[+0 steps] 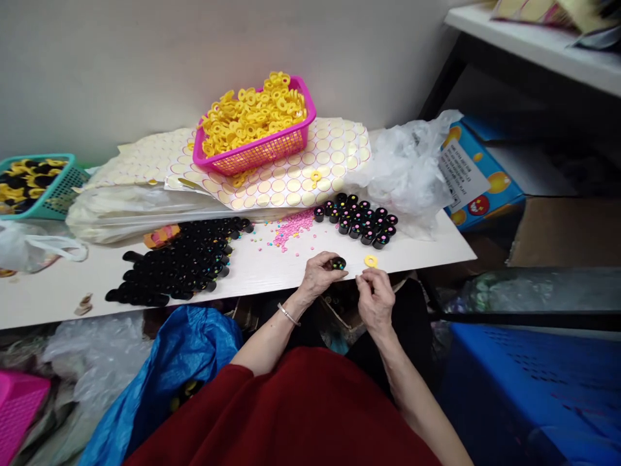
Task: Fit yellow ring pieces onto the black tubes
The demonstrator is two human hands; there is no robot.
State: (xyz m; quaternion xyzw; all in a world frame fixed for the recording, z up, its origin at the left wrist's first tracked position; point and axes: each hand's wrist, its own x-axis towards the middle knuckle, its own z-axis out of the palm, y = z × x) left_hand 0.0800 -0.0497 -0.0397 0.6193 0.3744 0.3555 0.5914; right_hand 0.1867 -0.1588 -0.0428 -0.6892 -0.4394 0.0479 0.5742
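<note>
Black cap (pixel 338 263) sat gripped in our left hand (pixel 317 275); whether our right hand (pixel 374 299) held anything, we could not tell. A yellow ring (pixel 370 261) lay just beside on the table (pixel 262 265), pink beads (pixel 291 228) behind.

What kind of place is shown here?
Probably a small hand-assembly workbench, perhaps at home: a pink basket heaped with yellow rings, black caps grouped on the white table, and the left hand holding one cap.
</note>
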